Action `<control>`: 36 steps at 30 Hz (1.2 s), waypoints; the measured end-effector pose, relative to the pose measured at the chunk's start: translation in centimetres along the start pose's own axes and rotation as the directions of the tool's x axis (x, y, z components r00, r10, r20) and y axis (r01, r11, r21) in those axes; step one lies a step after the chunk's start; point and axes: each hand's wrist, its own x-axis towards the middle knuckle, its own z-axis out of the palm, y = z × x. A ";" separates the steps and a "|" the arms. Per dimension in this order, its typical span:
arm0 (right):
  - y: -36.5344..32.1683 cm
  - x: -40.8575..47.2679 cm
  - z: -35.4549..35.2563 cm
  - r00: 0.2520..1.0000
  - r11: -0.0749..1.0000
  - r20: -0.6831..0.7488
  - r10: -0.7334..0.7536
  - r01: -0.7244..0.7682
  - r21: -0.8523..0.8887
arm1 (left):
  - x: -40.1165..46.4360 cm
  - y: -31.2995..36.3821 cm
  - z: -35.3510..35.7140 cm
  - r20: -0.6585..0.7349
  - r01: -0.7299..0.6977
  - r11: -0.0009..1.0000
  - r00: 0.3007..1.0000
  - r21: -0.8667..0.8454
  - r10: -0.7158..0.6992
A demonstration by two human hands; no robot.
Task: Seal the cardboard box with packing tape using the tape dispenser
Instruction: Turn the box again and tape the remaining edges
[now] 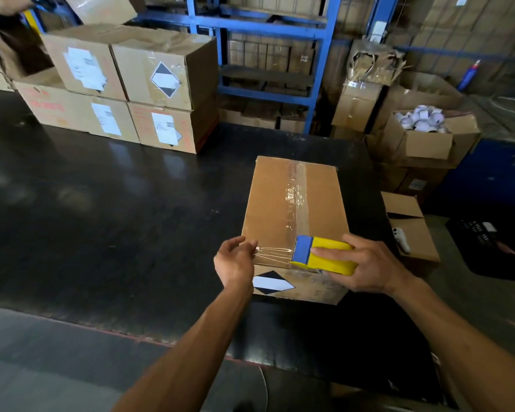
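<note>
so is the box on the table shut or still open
Shut: the cardboard box has its flaps flat, with a clear tape strip along the centre seam.

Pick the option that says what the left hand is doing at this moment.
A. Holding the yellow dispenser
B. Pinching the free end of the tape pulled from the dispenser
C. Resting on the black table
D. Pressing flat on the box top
B: the left hand pinches the end of the clear tape stretched from the yellow and blue tape dispenser, which the right hand holds over the cardboard box.
</note>
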 end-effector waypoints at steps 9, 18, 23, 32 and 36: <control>-3.0 1.7 3.0 1.000 1.000 0.016 0.001 -0.001 -0.031 | 0.7 -4.9 -1.3 -0.065 -0.202 0.967 0.975 0.158 0.215; -4.4 2.5 4.0 0.989 0.985 0.148 0.027 -0.001 -0.172 | 0.4 -5.6 -1.4 -0.121 -0.181 0.983 0.975 0.037 0.184; -4.7 3.0 3.8 0.986 0.980 0.163 0.048 -0.015 -0.198 | 0.9 -6.5 -1.3 -0.125 -0.211 0.977 0.970 0.004 0.210; -5.1 3.4 3.9 0.983 0.984 0.175 0.062 -0.031 -0.177 | 1.7 -7.0 -1.6 -0.142 -0.231 0.971 0.961 0.064 0.238; -5.1 3.5 3.8 0.984 0.989 0.167 0.062 -0.038 -0.142 | 2.7 -6.9 -2.7 -0.049 -0.168 0.986 0.985 0.011 0.168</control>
